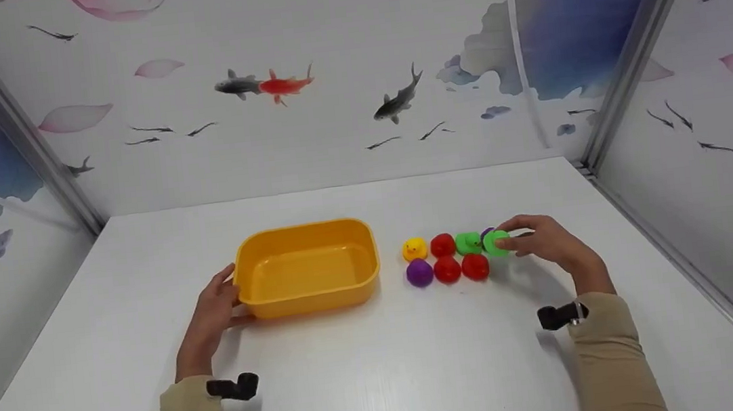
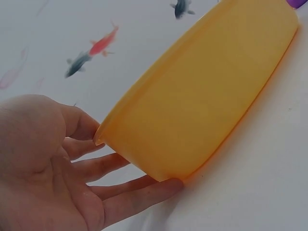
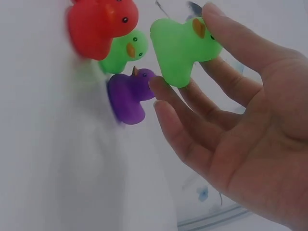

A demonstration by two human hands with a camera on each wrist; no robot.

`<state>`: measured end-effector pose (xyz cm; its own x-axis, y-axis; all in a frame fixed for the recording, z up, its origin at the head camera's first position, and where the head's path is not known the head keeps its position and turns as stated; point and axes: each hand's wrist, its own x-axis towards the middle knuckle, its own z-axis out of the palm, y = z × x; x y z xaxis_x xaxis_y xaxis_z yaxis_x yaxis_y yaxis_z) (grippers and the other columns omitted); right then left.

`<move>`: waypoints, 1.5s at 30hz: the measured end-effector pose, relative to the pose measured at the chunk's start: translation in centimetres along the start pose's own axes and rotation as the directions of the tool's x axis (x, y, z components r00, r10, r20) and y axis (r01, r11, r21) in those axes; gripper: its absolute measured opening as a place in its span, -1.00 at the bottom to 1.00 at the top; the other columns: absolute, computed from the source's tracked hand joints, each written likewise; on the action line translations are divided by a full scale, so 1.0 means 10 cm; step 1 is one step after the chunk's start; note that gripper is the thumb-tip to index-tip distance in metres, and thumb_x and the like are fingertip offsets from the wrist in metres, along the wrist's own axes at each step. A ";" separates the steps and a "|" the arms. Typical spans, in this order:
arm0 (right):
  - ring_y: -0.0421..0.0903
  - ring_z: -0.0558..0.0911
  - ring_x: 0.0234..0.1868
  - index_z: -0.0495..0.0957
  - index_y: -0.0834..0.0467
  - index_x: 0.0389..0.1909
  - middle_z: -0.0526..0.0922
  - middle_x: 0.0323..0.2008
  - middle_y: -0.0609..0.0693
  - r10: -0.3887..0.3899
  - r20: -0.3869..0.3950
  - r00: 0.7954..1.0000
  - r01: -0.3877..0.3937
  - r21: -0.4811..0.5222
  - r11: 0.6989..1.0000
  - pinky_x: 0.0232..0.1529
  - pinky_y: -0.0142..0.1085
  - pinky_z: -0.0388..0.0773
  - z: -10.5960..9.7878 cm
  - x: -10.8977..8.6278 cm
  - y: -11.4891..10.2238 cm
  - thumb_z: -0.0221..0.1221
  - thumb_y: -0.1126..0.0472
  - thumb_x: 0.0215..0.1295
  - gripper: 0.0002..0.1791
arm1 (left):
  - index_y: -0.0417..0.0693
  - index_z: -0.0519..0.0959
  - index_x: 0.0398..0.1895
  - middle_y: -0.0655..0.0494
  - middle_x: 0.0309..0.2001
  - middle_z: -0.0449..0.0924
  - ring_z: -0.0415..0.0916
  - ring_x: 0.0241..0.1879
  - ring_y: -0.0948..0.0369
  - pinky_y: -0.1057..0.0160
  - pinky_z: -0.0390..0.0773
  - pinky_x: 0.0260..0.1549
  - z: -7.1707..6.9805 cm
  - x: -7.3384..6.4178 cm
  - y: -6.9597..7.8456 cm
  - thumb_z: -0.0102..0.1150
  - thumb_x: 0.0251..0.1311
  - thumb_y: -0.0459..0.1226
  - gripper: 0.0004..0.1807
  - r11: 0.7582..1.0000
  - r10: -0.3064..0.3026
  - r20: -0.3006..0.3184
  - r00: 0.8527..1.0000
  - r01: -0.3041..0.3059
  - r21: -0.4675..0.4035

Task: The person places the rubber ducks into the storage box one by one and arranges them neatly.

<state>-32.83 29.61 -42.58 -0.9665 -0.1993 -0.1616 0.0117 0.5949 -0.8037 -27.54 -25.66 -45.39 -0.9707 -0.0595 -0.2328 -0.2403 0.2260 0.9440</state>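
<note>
My right hand [image 1: 547, 241] pinches a green rubber duck [image 3: 185, 45] between thumb and fingers, lifted at the right end of a group of small rubber ducks. Just behind it is a purple duck [image 3: 129, 94], mostly hidden in the head view. Another green duck [image 1: 468, 243] and a red duck [image 3: 101, 26] stand close by. On the left, my left hand [image 1: 214, 313] rests against the left end of a yellow plastic basin [image 1: 312, 302]. Its thumb touches the rim, and its extended fingers [image 2: 144, 197] lie along the outer wall.
The duck group also holds a yellow duck [image 1: 415, 249], a purple duck [image 1: 420, 273] and several red ones [image 1: 447, 270], right of the basin. Behind the white table [image 1: 370, 368] stands a wall [image 1: 320, 20] with painted fish, and side panels flank it.
</note>
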 end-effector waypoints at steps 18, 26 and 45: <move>0.20 0.60 0.19 0.46 0.17 0.27 0.54 0.18 0.23 -0.041 -0.059 0.997 0.045 0.057 0.997 0.38 0.08 0.46 0.13 0.00 -0.49 0.23 -0.21 0.32 -0.33 | 0.16 -0.15 0.64 -0.13 0.53 0.18 0.41 0.34 -0.06 0.09 0.62 0.20 0.00 -0.02 0.02 -0.28 0.54 -0.15 -0.33 1.000 -0.019 -0.003 1.000 0.019 0.014; 0.17 0.60 0.20 0.48 0.09 0.27 0.50 0.26 0.21 -0.028 -0.068 0.997 0.031 0.035 0.999 0.31 0.02 0.54 0.32 0.10 -0.60 0.25 -0.20 0.31 -0.36 | 0.14 -0.14 0.64 -0.13 0.55 0.15 0.41 0.34 -0.07 0.10 0.64 0.17 -0.01 -0.02 0.01 -0.28 0.54 -0.15 -0.33 1.000 -0.024 0.005 1.000 0.024 0.013; 0.15 0.56 0.27 0.53 -0.02 0.21 0.51 0.29 0.10 -0.014 -0.001 1.000 0.014 -0.017 1.000 0.30 -0.01 0.56 0.76 0.46 -1.08 0.29 -0.13 0.29 -0.47 | 0.22 -0.15 0.64 -0.14 0.52 0.19 0.49 0.26 -0.04 0.10 0.63 0.18 -0.01 -0.04 -0.04 -0.30 0.55 -0.16 -0.34 1.000 -0.010 0.011 1.000 0.010 0.002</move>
<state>-35.41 16.32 -38.98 -0.9668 -0.2071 -0.1496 -0.0064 0.6050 -0.7962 -27.08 -25.83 -45.65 -0.9681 -0.0515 -0.2452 -0.2505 0.2269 0.9412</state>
